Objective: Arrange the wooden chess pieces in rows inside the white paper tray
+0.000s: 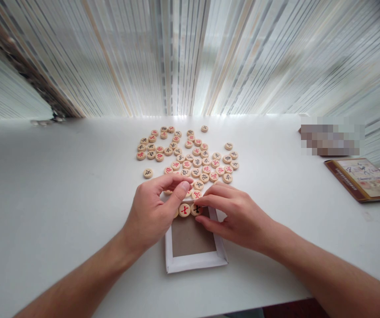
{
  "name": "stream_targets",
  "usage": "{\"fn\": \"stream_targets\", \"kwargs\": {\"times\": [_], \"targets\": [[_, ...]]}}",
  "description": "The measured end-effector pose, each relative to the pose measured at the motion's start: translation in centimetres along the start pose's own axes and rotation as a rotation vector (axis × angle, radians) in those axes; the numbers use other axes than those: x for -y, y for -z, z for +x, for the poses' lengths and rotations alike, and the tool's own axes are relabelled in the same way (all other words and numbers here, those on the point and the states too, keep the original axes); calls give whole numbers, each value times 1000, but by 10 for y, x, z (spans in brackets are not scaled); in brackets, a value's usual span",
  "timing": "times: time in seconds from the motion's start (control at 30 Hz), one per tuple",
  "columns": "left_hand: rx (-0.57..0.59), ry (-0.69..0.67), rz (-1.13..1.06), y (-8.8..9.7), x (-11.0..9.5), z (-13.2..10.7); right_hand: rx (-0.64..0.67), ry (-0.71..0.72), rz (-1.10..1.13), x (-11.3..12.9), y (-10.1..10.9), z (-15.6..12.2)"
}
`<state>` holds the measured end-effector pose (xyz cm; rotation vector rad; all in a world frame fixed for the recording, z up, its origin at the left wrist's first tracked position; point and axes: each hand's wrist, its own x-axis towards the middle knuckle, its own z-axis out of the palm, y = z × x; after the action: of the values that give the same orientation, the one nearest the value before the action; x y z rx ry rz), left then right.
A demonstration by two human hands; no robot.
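Note:
Several round wooden chess pieces with red and black characters lie scattered on the white table. A shallow white cardboard box tray with a brown bottom sits near the front edge. My left hand curls over the tray's far left corner, thumb and forefinger pinched at a piece there. My right hand rests on the tray's right side, its fingertips pinching a black-marked piece in the tray's top row beside a red-marked piece.
A brown box lid with a printed picture lies at the right edge of the table. A blurred-out object sits behind it. Striped curtains hang behind the table.

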<state>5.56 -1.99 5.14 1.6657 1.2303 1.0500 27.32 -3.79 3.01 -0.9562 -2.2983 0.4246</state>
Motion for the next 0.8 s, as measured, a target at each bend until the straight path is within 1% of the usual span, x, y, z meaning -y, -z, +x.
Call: {"fn": "stream_targets", "kwargs": {"times": [0.13, 0.2, 0.27, 0.37, 0.5, 0.63, 0.8], "targets": [[3, 1, 6, 1, 1, 0, -4, -13, -11, -1, 6, 1], [2, -1, 9, 2, 1, 1, -57, -31, -7, -3, 10, 3], [-4, -2, 7, 3, 2, 2, -150, -67, 11, -6, 13, 4], [-21, -2, 11, 6, 5, 5, -289, -156, 35, -14, 17, 7], [-56, -18, 63, 10, 9, 9, -403, -310, 53, -27, 20, 9], [-86, -40, 94, 14, 11, 13, -466, -430, 128, -38, 21, 10], [-126, -36, 116, 19, 13, 17, -534, -513, 191, -48, 22, 9]]}}
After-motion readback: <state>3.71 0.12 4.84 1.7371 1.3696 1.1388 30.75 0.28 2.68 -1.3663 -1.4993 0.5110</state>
